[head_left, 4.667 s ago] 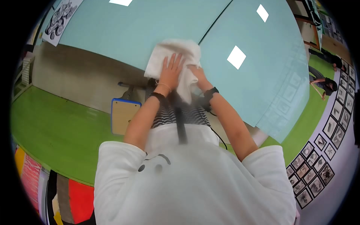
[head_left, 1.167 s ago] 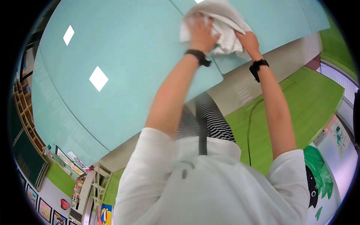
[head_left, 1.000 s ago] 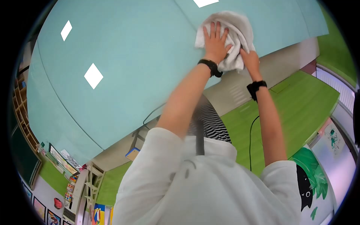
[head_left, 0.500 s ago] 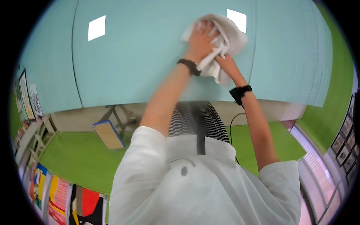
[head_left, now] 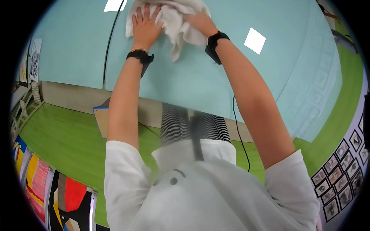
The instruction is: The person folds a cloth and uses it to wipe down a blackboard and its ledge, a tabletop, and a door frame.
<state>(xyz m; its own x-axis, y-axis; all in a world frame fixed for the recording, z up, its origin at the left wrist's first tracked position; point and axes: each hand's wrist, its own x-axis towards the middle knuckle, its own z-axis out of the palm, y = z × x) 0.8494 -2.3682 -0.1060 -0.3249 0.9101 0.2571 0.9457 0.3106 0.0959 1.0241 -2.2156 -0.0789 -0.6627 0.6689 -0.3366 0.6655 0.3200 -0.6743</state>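
Observation:
A crumpled white cloth (head_left: 171, 23) lies on the pale blue table (head_left: 169, 79), its top cut off by the upper edge of the view. My left hand (head_left: 146, 30) presses flat on the cloth's left part, fingers spread. On the right part, my right hand (head_left: 201, 23) has its fingers curled into the bunched fabric, and their tips are partly hidden. One loose corner of the cloth hangs down between the hands towards me. Both wrists wear dark bands.
A dark seam (head_left: 110, 48) divides the tabletop left of the cloth. Below the near edge are a blue-edged wooden seat (head_left: 101, 121) and a black cable (head_left: 239, 134) over the green floor (head_left: 69, 134). Framed pictures (head_left: 335, 173) hang at right.
Both hands and the cloth have moved left across the table, closer to the seam. My hands are farther apart, and the view has turned.

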